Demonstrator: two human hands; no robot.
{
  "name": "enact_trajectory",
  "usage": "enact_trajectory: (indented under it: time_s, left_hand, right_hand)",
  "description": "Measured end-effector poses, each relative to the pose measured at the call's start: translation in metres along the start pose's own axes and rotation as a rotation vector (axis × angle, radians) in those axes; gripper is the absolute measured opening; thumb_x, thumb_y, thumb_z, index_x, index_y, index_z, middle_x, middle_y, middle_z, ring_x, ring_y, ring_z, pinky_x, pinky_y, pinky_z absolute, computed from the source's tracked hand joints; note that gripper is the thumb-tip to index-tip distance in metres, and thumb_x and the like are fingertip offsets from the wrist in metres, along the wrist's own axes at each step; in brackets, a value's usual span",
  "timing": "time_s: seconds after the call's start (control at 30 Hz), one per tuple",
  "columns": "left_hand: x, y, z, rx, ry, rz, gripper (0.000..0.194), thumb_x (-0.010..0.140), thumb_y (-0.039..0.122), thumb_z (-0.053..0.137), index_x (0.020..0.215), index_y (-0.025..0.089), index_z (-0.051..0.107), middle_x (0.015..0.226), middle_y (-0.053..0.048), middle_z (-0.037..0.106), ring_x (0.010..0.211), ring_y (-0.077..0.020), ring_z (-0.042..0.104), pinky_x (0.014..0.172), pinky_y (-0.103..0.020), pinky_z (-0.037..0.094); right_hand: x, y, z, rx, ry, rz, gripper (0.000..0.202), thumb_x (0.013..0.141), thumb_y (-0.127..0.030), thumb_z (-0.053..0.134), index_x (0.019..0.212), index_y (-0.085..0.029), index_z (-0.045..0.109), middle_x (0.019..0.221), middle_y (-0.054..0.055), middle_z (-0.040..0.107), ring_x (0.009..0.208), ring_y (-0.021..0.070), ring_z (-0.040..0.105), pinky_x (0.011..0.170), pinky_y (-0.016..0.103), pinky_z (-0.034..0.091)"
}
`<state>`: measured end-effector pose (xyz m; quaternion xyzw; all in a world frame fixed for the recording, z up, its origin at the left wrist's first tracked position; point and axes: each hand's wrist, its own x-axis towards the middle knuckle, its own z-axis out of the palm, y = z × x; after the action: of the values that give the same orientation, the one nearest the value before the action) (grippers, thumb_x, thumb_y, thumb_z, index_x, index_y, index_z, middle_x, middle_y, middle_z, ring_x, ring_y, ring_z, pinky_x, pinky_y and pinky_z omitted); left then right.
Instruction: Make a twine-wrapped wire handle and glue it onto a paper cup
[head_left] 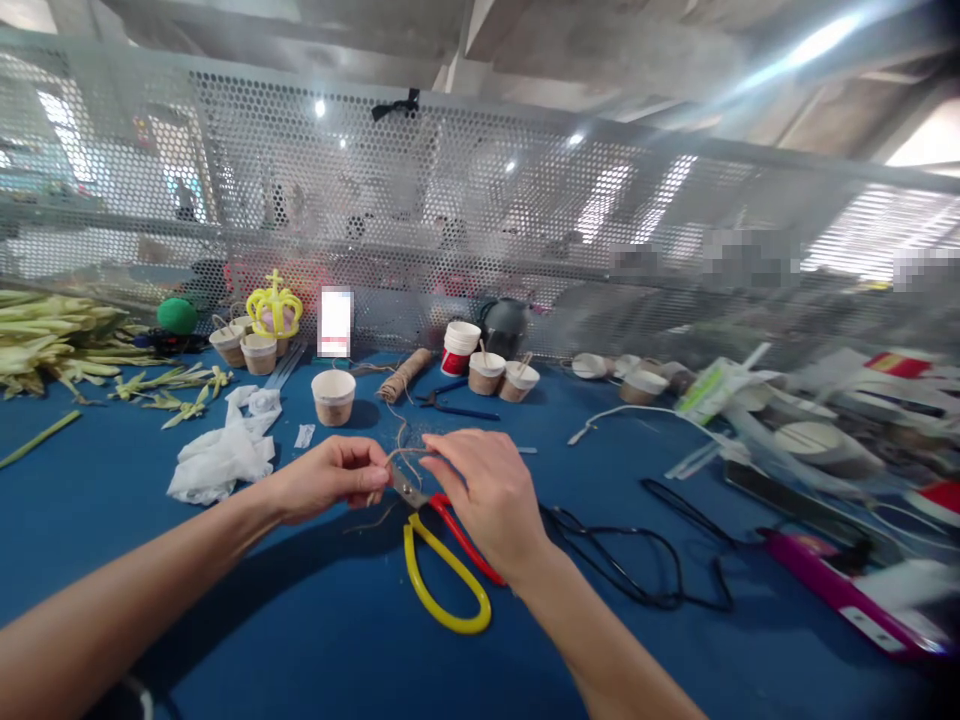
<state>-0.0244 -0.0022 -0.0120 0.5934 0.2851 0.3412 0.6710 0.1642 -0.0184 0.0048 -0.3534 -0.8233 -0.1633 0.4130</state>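
Observation:
My left hand (pixel 346 477) pinches a thin piece of brown twine (pixel 405 451) between thumb and fingers. That twine stretches across to my right hand (pixel 491 495), whose thumb and index finger close around its other end. Beneath both hands a pair of scissors (pixel 442 590) with one yellow and one red handle lies on the blue table (pixel 315 620). My right hand covers part of the red handle, and my left fingertips hide the blade tips. Behind the hands, loose twine leads back to a roll of twine (pixel 406 375). A paper cup (pixel 333 398) stands beyond my left hand.
Crumpled white plastic (pixel 225 455) lies at left, near green stalks (pixel 52 335). Pliers (pixel 459 402) and several cups (pixel 487 372) stand along the perforated metal screen (pixel 480 200). A black cable (pixel 637 560), a purple device (pixel 847 595) and blurred clutter occupy the right.

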Motion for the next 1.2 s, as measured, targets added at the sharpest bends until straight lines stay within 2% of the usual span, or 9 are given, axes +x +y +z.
enact_trajectory:
  time_s: [0.23, 0.5, 0.67, 0.9, 1.03, 1.2]
  left_hand:
    - [-0.002, 0.001, 0.001, 0.026, -0.117, -0.035, 0.024, 0.069, 0.033, 0.064, 0.068, 0.011, 0.053, 0.057, 0.002, 0.054, 0.049, -0.0056, 0.044, 0.047, -0.019, 0.033]
    - [-0.002, -0.006, 0.009, 0.052, -0.068, 0.015, 0.023, 0.072, 0.032, 0.061, 0.067, 0.012, 0.051, 0.06, 0.001, 0.055, 0.049, -0.0053, 0.044, 0.046, -0.018, 0.033]
    - [-0.003, -0.006, 0.008, 0.1, -0.1, 0.009, 0.024, 0.072, 0.033, 0.06, 0.067, 0.011, 0.053, 0.06, 0.001, 0.055, 0.05, -0.0056, 0.045, 0.048, -0.019, 0.035]
    - [-0.004, 0.0, 0.004, 0.054, -0.151, -0.025, 0.025, 0.073, 0.035, 0.059, 0.08, 0.011, 0.056, 0.06, 0.0, 0.056, 0.049, -0.0061, 0.046, 0.046, -0.018, 0.034]
    - [-0.003, -0.001, 0.004, -0.02, -0.135, -0.05, 0.026, 0.076, 0.036, 0.056, 0.072, 0.01, 0.055, 0.057, 0.0, 0.055, 0.045, -0.0042, 0.041, 0.043, -0.017, 0.03]
    - [-0.003, -0.005, 0.008, 0.02, -0.075, 0.032, 0.026, 0.072, 0.035, 0.06, 0.066, 0.011, 0.053, 0.057, 0.001, 0.054, 0.046, -0.0048, 0.041, 0.044, -0.018, 0.03]
  right_hand:
    - [-0.003, -0.001, 0.006, -0.012, 0.007, 0.013, 0.015, 0.08, -0.022, 0.053, 0.07, -0.016, 0.062, 0.061, 0.001, 0.062, 0.06, 0.0136, 0.054, 0.06, 0.027, 0.033]
    - [-0.007, -0.006, 0.011, -0.028, 0.011, 0.091, 0.02, 0.082, -0.021, 0.051, 0.068, -0.015, 0.062, 0.059, 0.002, 0.063, 0.057, 0.0133, 0.053, 0.061, 0.028, 0.033]
    - [-0.005, -0.004, 0.011, 0.016, -0.016, 0.025, 0.014, 0.08, -0.025, 0.054, 0.082, -0.015, 0.063, 0.067, 0.003, 0.064, 0.067, 0.015, 0.055, 0.063, 0.028, 0.033]
    - [-0.003, -0.006, 0.009, 0.024, -0.019, -0.053, 0.022, 0.083, -0.024, 0.05, 0.067, -0.016, 0.062, 0.057, 0.001, 0.06, 0.06, 0.0126, 0.052, 0.06, 0.028, 0.031]
    - [-0.003, -0.01, 0.009, 0.006, -0.003, -0.072, 0.024, 0.083, -0.024, 0.05, 0.064, -0.016, 0.061, 0.055, 0.001, 0.06, 0.059, 0.0127, 0.051, 0.06, 0.028, 0.032]
    - [-0.004, -0.013, 0.009, -0.001, 0.045, -0.024, 0.022, 0.082, -0.024, 0.051, 0.064, -0.016, 0.06, 0.054, 0.001, 0.059, 0.059, 0.0125, 0.053, 0.061, 0.028, 0.033]
